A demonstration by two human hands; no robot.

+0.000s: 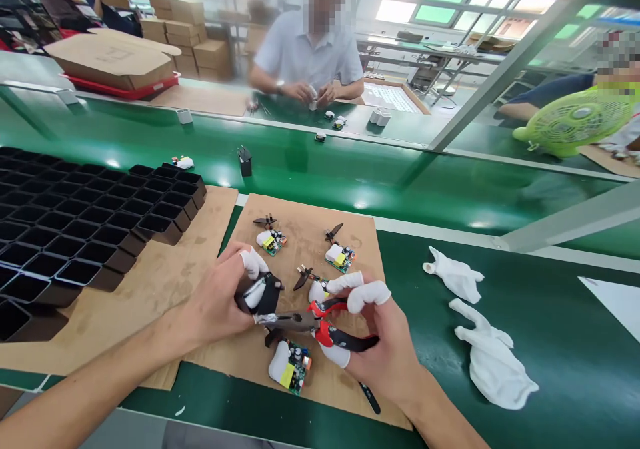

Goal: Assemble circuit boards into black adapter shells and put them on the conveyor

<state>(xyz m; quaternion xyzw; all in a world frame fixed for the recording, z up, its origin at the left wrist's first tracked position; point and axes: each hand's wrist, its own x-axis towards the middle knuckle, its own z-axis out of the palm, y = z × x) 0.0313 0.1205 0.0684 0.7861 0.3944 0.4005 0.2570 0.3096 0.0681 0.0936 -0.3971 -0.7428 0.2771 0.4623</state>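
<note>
My left hand (225, 295), with a white finger cover, is closed on a black charger housing (273, 291) that has a white part showing inside. My right hand (377, 325), also with white finger covers, grips red-and-black pliers (323, 325). The jaws point left and reach the lower edge of the housing by my left thumb; whether they bite on anything is hard to see. Below them lies a circuit board (293, 367) with a white and yellow part. Further boards (271, 241) (341, 257), wired to black plug pieces, lie on the cardboard sheet (360, 229).
Rows of black empty housings (117, 229) stand on the left. White gloves (500, 362) lie at the right, and a black-handled tool (370, 399) near my right wrist. Across the green bench, a black plug (245, 161) stands upright and a co-worker (310, 55) handles a white part.
</note>
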